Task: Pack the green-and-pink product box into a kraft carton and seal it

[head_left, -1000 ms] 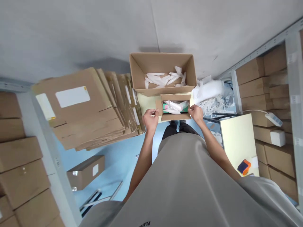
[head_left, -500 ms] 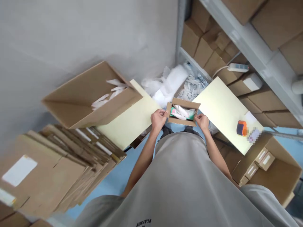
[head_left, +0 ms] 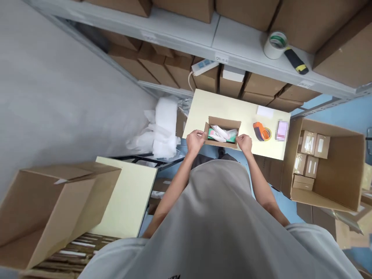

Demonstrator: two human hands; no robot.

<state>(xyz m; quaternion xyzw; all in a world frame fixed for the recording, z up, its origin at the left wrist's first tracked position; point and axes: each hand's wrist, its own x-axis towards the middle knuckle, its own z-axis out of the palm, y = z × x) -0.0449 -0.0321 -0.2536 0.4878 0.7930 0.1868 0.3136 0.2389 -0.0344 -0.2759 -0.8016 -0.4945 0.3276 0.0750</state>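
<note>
A small open cardboard box rests at the near edge of a pale yellow table. Inside it lie white paper strips over a green and pink packet. My left hand grips the box's left side, fingers curled round the flap. My right hand pinches the box's right side. Both arms reach forward over my grey shirt.
An orange tape dispenser and a white slip lie on the table right of the box. A large open carton with small packages stands at the right. Shelves of cartons, a tape roll, white packing foam and another open carton surround me.
I have turned to the right carrying the small box in both hands, from the first yellow table to the second one, where the box now sits by the tape dispenser.
</note>
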